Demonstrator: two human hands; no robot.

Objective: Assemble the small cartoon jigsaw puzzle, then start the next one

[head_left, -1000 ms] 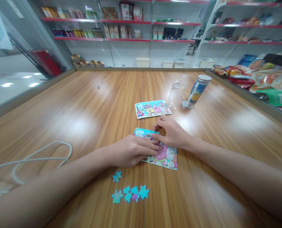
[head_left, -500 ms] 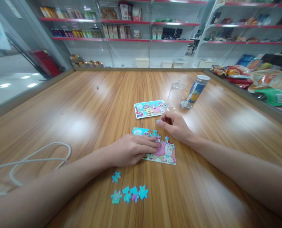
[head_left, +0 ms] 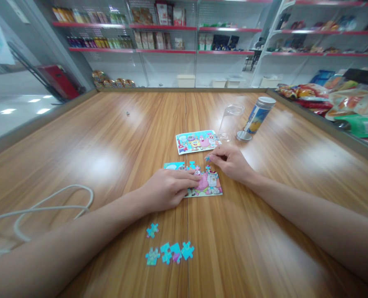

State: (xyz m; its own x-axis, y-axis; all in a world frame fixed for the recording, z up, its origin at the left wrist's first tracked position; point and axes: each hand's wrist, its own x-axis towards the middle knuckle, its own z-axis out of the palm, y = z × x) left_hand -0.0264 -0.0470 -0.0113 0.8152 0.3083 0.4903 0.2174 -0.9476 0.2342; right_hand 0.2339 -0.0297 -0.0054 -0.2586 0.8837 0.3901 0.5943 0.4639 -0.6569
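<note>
My left hand [head_left: 170, 186] lies flat with fingers stretched over the partly joined jigsaw puzzle [head_left: 214, 186], covering its left and middle part. The puzzle's top edge is uneven, with gaps between the pieces there. Just above that edge, my right hand [head_left: 230, 161] pinches a small blue puzzle piece [head_left: 207, 158] between thumb and finger. Behind the puzzle lies a picture card [head_left: 197, 142] with the same cartoon figures. Nearer to me are several loose blue puzzle pieces [head_left: 166, 253], and a single puzzle piece [head_left: 152, 230] lies a little apart from them.
A clear jar [head_left: 231, 122] and a tall printed can [head_left: 260, 116] stand beyond my right hand, a round metal lid [head_left: 244, 135] beside them. A white cable [head_left: 53, 208] loops at left. Snack bags [head_left: 314, 97] lie past the table's right edge.
The joined puzzle has shifted left and away from me and turned slightly, with my left hand on it. My right hand stays nearly in place, still pinching the piece.
</note>
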